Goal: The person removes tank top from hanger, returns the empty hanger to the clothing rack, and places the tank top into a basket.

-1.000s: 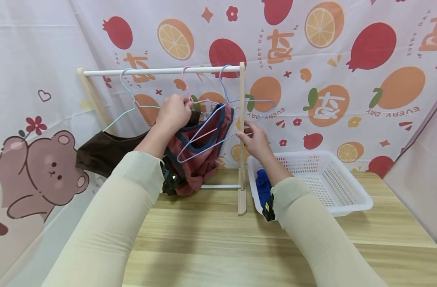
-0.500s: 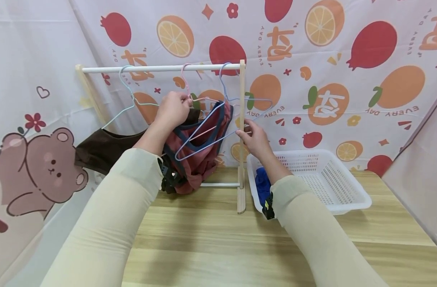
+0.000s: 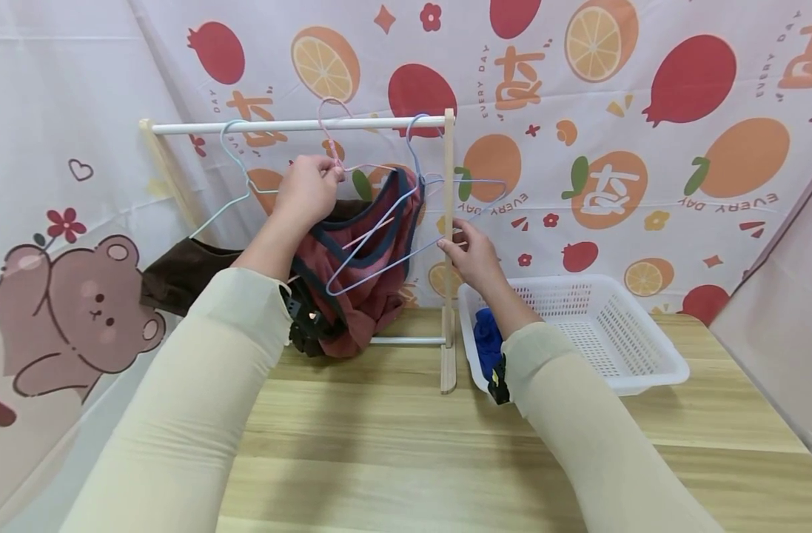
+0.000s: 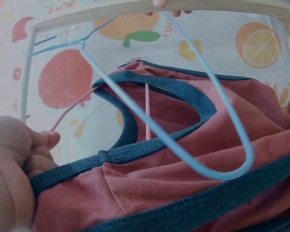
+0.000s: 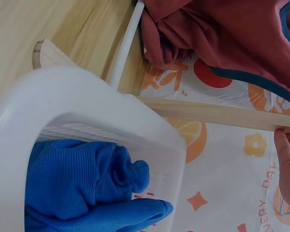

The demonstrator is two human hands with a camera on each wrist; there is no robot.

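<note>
My left hand [image 3: 307, 191] pinches the neck of a pink hanger [image 3: 335, 152], whose hook now stands above the white rod. On that hanger hangs a dusty-red sleeveless top [image 4: 179, 125] with dark teal trim. My right hand [image 3: 474, 255] grips the right wooden post [image 3: 448, 296] of a small garment rack, thumb in front. Between the hands, an unloaded blue hanger [image 3: 372, 280] hangs on the rod, in front of the red top. At the left, a mint-green hanger [image 3: 227, 200] holds a dark brown garment [image 3: 186, 277], partly hidden by my left arm.
A white perforated basket [image 3: 652, 370] stands right of the rack, with a blue ribbed garment [image 5: 82, 174] inside at its left end. The wooden table [image 3: 406, 459] lies under everything. A fruit-patterned curtain [image 3: 599, 111] hangs close behind.
My left hand has moved up and left with the pink hanger and red top. The hook has risen from the rod. My right hand stays on the post.
</note>
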